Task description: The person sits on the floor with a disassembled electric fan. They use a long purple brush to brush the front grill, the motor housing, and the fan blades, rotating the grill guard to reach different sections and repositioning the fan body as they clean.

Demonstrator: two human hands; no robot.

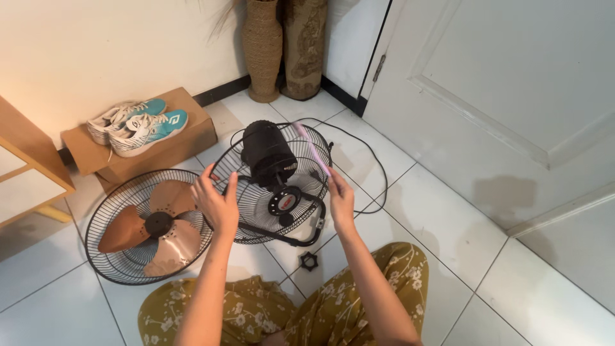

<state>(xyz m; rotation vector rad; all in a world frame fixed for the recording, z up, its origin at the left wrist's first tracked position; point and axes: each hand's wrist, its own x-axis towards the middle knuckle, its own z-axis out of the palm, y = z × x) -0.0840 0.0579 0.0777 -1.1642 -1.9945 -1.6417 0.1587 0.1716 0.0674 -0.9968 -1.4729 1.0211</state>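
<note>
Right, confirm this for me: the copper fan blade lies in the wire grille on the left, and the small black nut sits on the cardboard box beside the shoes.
Not quite. The head view shows the small black nut on the white floor tiles, in front of the person's knees, not on the cardboard box. The copper fan blade does lie in the wire grille on the left.

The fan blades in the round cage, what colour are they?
Coppery brown fan blades, seen in the head view.

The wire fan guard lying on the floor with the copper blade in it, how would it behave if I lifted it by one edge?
The wire fan guard is thin open wire, so probably light for its width and a bit springy. The copper blade seems to sit loose inside; tilting would likely slide it out. Lying flat on the tiled floor, it should scoot easily when pushed rather than tip.
</note>
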